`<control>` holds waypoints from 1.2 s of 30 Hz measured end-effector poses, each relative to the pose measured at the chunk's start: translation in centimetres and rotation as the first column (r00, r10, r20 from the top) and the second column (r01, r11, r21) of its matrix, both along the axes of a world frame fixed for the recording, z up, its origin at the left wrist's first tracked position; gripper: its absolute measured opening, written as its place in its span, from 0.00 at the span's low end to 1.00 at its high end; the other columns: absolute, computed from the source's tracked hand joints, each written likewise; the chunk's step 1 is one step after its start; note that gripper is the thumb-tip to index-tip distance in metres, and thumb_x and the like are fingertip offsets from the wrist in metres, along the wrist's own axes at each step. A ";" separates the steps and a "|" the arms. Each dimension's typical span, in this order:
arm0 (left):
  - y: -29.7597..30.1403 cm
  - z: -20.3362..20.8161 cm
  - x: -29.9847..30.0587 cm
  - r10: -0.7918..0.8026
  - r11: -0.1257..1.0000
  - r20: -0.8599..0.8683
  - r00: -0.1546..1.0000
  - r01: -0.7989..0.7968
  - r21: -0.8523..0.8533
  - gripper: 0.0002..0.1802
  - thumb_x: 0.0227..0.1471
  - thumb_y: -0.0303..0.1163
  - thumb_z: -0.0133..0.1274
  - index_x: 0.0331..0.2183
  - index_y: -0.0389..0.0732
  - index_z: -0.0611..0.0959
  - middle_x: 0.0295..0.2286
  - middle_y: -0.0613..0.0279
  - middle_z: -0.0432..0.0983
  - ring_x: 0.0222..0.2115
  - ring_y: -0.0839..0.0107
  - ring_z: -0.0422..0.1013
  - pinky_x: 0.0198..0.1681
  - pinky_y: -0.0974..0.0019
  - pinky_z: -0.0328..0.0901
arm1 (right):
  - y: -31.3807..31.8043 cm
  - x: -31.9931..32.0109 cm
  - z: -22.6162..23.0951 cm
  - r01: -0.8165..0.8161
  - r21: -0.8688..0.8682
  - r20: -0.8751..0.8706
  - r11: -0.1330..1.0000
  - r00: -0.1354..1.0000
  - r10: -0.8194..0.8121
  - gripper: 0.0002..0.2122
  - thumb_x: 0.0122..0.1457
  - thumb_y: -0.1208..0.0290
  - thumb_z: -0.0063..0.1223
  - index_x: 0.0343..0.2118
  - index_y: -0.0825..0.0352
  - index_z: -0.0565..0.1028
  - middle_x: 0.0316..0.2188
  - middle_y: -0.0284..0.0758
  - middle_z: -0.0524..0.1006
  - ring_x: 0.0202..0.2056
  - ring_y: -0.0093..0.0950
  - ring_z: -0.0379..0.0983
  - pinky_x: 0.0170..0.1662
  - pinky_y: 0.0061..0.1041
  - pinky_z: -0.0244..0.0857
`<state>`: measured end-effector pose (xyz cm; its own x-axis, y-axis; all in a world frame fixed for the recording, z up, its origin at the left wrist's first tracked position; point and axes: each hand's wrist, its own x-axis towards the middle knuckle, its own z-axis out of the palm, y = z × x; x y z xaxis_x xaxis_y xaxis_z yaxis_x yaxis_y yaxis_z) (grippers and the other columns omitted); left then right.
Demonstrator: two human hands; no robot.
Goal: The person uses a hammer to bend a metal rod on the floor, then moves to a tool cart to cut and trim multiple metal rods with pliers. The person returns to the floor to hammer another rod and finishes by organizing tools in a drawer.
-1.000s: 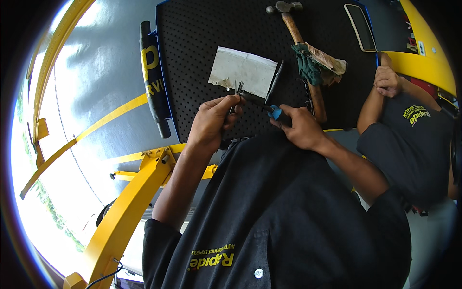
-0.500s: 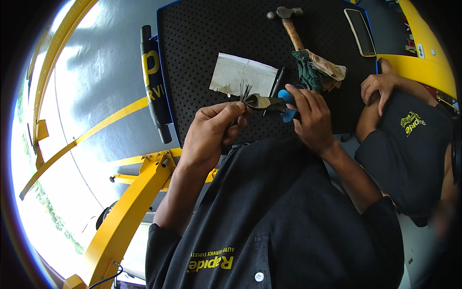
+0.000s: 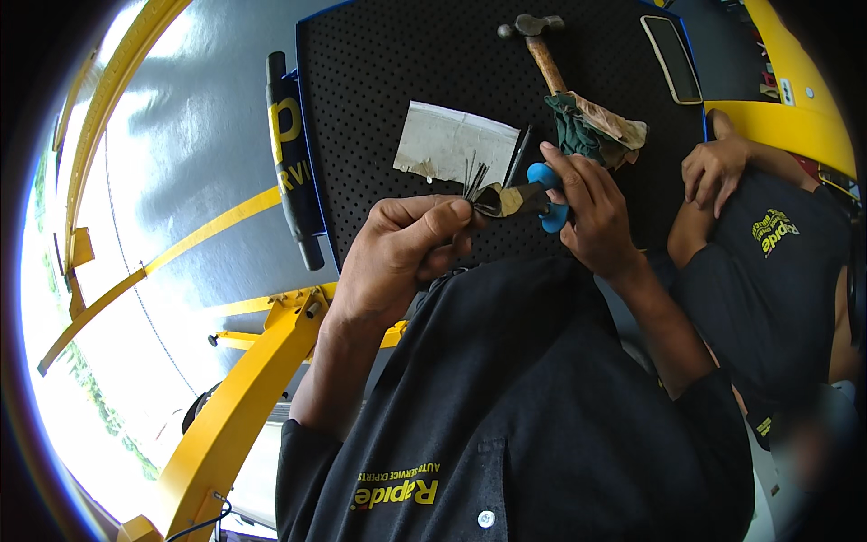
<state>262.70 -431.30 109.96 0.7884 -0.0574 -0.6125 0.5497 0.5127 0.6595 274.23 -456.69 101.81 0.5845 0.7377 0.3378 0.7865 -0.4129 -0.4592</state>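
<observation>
My left hand [image 3: 402,244] pinches a small bundle of thin, dark wires [image 3: 475,177] between thumb and fingers, with the loose ends fanning up past the grip. From the right, my right hand [image 3: 596,212] holds blue-handled pliers [image 3: 517,200] whose jaws sit against the bundle beside my left thumb. The pliers' handles are spread somewhat apart. Whether the jaws bite on any wire cannot be made out. Just beyond the wires lies a worn, pale rectangular sheet [image 3: 456,140], and a slim black stick-like thing [image 3: 520,152] rests along its right edge.
The work surface is a black perforated mat [image 3: 352,81] with a blue rim. A ball-peen hammer [image 3: 544,65], crumpled green and tan work gloves [image 3: 587,126] and a phone [image 3: 672,59] lie on it. At right, a co-worker's hand [image 3: 713,170] rests near a yellow post [image 3: 777,125].
Both my hands, with the wires and pliers, have shifted slightly right. My right index finger has stretched out more along the pliers' handle. The co-worker's hand has moved a little.
</observation>
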 end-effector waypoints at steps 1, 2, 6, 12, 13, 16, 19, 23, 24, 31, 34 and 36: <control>-0.1 0.1 0.0 0.000 1.000 0.005 1.000 0.000 0.016 0.20 0.65 0.45 0.64 0.41 0.34 0.92 0.24 0.66 0.80 0.19 0.85 0.63 0.24 0.77 0.58 | 0.0 -0.1 0.0 0.004 0.004 0.014 1.000 1.000 -0.004 0.30 0.59 0.80 0.63 0.66 0.72 0.70 0.48 0.42 0.79 0.49 0.39 0.78 0.58 0.41 0.72; -0.2 0.3 -0.1 0.000 0.999 0.009 1.000 -0.001 0.033 0.20 0.65 0.45 0.64 0.41 0.35 0.92 0.24 0.66 0.80 0.19 0.85 0.63 0.24 0.77 0.58 | 0.1 -0.1 0.1 0.006 0.009 0.028 1.000 1.000 -0.007 0.30 0.59 0.80 0.63 0.66 0.72 0.70 0.47 0.42 0.79 0.49 0.39 0.78 0.58 0.41 0.72; -0.9 1.1 -0.2 -0.016 0.971 0.037 0.999 0.007 0.239 0.21 0.64 0.47 0.64 0.41 0.35 0.92 0.24 0.66 0.81 0.20 0.85 0.64 0.25 0.76 0.60 | 0.1 -0.2 0.1 0.033 0.034 0.047 0.999 0.998 -0.035 0.30 0.59 0.81 0.64 0.66 0.72 0.70 0.46 0.41 0.79 0.47 0.38 0.78 0.53 0.40 0.72; -1.2 1.6 0.0 -0.024 0.960 0.069 0.997 0.004 0.281 0.23 0.64 0.48 0.64 0.40 0.35 0.92 0.23 0.66 0.81 0.20 0.84 0.65 0.25 0.76 0.61 | 0.0 0.0 0.2 -0.009 0.087 -0.001 0.996 1.000 0.009 0.30 0.58 0.81 0.64 0.65 0.71 0.70 0.44 0.40 0.79 0.44 0.36 0.77 0.49 0.38 0.71; -1.2 1.6 0.0 -0.028 0.961 0.075 0.997 0.006 0.276 0.23 0.64 0.48 0.64 0.40 0.35 0.92 0.23 0.66 0.81 0.20 0.84 0.65 0.25 0.76 0.61 | -0.1 0.1 0.2 -0.016 0.089 -0.003 0.996 1.000 0.016 0.30 0.58 0.81 0.65 0.65 0.71 0.70 0.44 0.40 0.79 0.44 0.36 0.77 0.49 0.38 0.71; -1.2 1.7 0.1 -0.037 0.965 0.094 0.995 0.011 0.260 0.22 0.65 0.47 0.63 0.41 0.35 0.92 0.23 0.66 0.81 0.20 0.84 0.65 0.25 0.76 0.61 | -0.2 0.4 0.6 -0.026 0.081 -0.008 0.996 1.000 0.027 0.30 0.57 0.81 0.65 0.65 0.71 0.71 0.44 0.40 0.79 0.44 0.35 0.77 0.49 0.38 0.71; -1.4 1.9 0.1 -0.032 0.962 0.097 0.995 0.004 0.272 0.22 0.65 0.47 0.63 0.41 0.34 0.92 0.23 0.66 0.80 0.20 0.84 0.65 0.25 0.76 0.60 | -0.3 0.6 0.8 -0.029 0.078 0.026 0.997 0.999 0.027 0.30 0.57 0.81 0.65 0.64 0.70 0.71 0.43 0.40 0.79 0.44 0.36 0.78 0.50 0.38 0.72; -1.6 2.1 0.2 -0.043 0.956 0.108 0.993 0.010 0.294 0.22 0.65 0.47 0.63 0.41 0.34 0.92 0.23 0.67 0.80 0.20 0.85 0.65 0.25 0.76 0.60 | -0.6 0.7 0.8 -0.027 0.065 -0.034 0.997 0.999 0.029 0.27 0.57 0.81 0.65 0.61 0.71 0.73 0.43 0.41 0.80 0.44 0.38 0.79 0.49 0.39 0.73; -1.6 2.1 0.2 -0.053 0.957 0.106 0.993 0.020 0.288 0.22 0.65 0.47 0.63 0.41 0.35 0.92 0.23 0.67 0.80 0.20 0.85 0.65 0.25 0.76 0.60 | -0.6 0.7 0.7 -0.030 0.077 -0.031 0.997 0.999 0.033 0.25 0.57 0.81 0.65 0.59 0.71 0.73 0.42 0.41 0.80 0.43 0.38 0.79 0.49 0.39 0.73; -1.7 1.6 0.2 -0.042 0.975 0.112 0.993 0.016 0.221 0.22 0.65 0.47 0.63 0.40 0.36 0.92 0.23 0.67 0.80 0.21 0.85 0.65 0.26 0.77 0.60 | -0.7 0.4 0.2 -0.038 0.131 -0.111 0.991 0.992 0.052 0.16 0.55 0.82 0.67 0.45 0.71 0.74 0.38 0.43 0.79 0.38 0.43 0.81 0.40 0.41 0.75; -1.7 1.4 0.1 -0.033 0.978 0.118 0.992 0.008 0.209 0.21 0.65 0.47 0.63 0.40 0.35 0.92 0.23 0.67 0.80 0.21 0.85 0.65 0.26 0.77 0.60 | -0.7 0.5 0.4 -0.028 0.136 -0.151 0.990 0.987 0.049 0.15 0.54 0.80 0.68 0.43 0.70 0.74 0.36 0.42 0.79 0.36 0.43 0.81 0.37 0.40 0.74; -1.6 1.0 0.0 -0.024 0.976 0.100 0.995 0.001 0.217 0.21 0.65 0.47 0.63 0.39 0.35 0.92 0.23 0.68 0.79 0.21 0.85 0.65 0.26 0.77 0.60 | -0.6 0.3 0.4 -0.014 0.093 -0.205 0.996 0.978 0.033 0.15 0.55 0.78 0.69 0.42 0.70 0.75 0.34 0.42 0.79 0.34 0.42 0.82 0.36 0.39 0.74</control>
<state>262.71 -432.95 110.96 0.8472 0.0573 -0.5282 0.4795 0.3456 0.8066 274.51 -457.32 102.26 0.6314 0.7239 0.2781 0.6801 -0.3447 -0.6470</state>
